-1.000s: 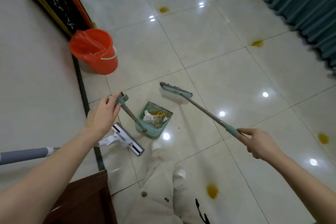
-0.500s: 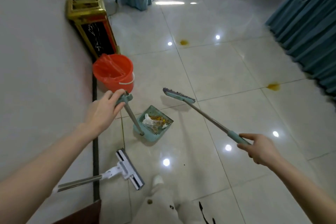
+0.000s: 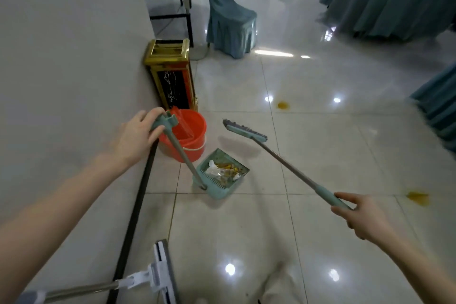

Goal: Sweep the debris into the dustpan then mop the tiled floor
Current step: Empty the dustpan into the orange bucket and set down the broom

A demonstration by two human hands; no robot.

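The debris [image 3: 223,171] lies inside the dustpan [image 3: 218,190], just beside the red bucket [image 3: 191,142]. The left hand [image 3: 138,138] grips its handle top, and the right hand [image 3: 362,217] grips the broom [image 3: 246,132]. I think the pan must stay level while carried, so nothing spills.
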